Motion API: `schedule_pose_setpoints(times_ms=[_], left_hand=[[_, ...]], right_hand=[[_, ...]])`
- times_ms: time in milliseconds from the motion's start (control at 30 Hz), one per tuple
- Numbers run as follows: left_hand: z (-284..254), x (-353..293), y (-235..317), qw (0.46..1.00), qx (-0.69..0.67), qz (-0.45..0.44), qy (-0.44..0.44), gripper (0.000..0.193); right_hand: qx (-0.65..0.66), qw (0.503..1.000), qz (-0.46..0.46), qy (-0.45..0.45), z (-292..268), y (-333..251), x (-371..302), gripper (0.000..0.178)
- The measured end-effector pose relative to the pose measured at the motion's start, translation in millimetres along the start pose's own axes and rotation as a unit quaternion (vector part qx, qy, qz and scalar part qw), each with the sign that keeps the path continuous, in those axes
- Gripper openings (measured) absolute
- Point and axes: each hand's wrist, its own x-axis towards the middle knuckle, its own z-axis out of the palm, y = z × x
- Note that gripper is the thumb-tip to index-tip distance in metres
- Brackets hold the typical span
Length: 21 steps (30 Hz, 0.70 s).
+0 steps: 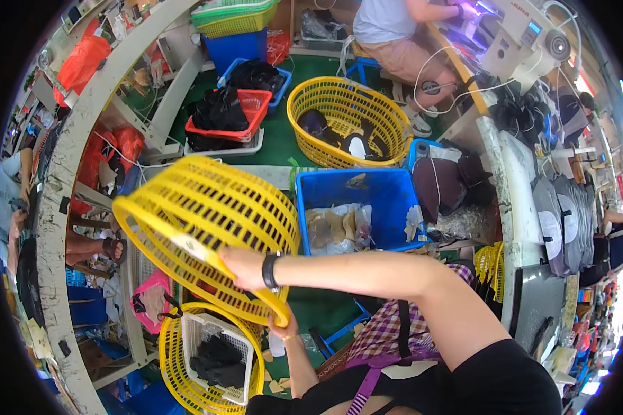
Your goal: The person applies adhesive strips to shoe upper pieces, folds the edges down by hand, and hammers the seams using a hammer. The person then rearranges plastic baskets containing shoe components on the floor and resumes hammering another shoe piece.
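A large yellow plastic laundry-style basket is lifted and tipped on its side in front of me, its slotted wall facing up. My right hand, with a black band on the wrist, reaches across to the left and is closed on the basket's rim. Lower down, my left hand grips the same rim near its close end. Under the raised basket stands another yellow basket, holding a white crate with black pieces in it. The raised basket's inside is mostly hidden.
A blue bin with bagged scraps stands ahead, and a yellow basket lies beyond it. Red and blue crates of black pieces sit far left. At a sewing machine, a person is seated. Worktables flank both sides.
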Motion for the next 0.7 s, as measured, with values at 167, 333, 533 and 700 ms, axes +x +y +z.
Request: schedule_pose_setpoints(times_ms=[167, 333, 533, 700], left_hand=[[96.3, 7.7, 67.4, 0.990, 0.128, 0.057, 0.009, 0.054], [200.5, 83.7, 92.1, 0.961, 0.247, 0.078, -0.094, 0.043], [268.1, 173.4, 53.8, 0.918, 0.312, 0.228, 0.091, 0.052], [333.5, 249.7, 104.4, 0.880, 0.411, 0.237, 0.037, 0.040]], right_hand=[[0.008, 0.997, -0.033, 0.075, -57.9, 11.5, 17.3, 0.045], [0.113, 0.990, 0.028, 0.079, -138.9, 69.3, 38.2, 0.038], [-0.057, 0.996, 0.067, 0.008, -155.5, 119.2, -30.7, 0.059], [0.010, 0.988, 0.156, -0.004, -162.8, 148.4, -109.5, 0.051]])
